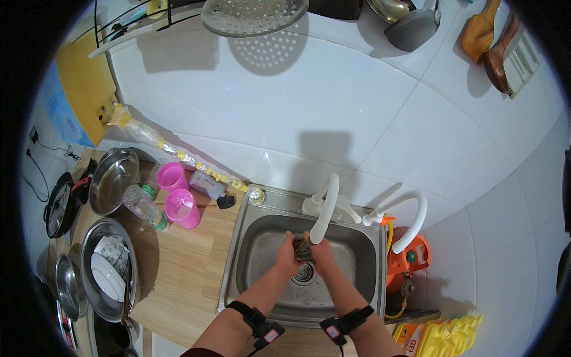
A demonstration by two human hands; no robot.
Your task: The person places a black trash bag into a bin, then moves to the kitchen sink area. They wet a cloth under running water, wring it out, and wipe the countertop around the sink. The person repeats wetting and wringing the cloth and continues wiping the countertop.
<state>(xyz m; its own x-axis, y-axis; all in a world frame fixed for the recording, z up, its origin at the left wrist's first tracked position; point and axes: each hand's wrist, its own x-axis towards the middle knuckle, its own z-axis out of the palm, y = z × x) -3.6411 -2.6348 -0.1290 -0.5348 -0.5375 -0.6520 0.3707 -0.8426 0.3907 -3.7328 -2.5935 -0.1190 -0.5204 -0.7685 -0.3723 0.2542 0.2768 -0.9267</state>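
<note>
Both of my hands are over the stainless steel sink (258,281), just above the drain (304,273). Between my left hand (287,256) and my right hand (322,255) is a dark, greenish-grey object (303,250), perhaps a scouring pad; its exact kind cannot be told. The fingers of both hands touch it from either side. The white faucet (328,209) curves down over my right hand and covers part of it. Whether water runs is not clear. A second white spout (417,223) stands to the right of the sink.
Left of the sink, the wooden counter (192,267) holds two pink cups (183,209), a plastic bottle (145,207), a metal basin (115,178) and another with dishes (89,236). An orange gas cylinder (401,263) and yellow jugs (446,337) stand at right. Utensils, including a skimmer (254,18), hang above.
</note>
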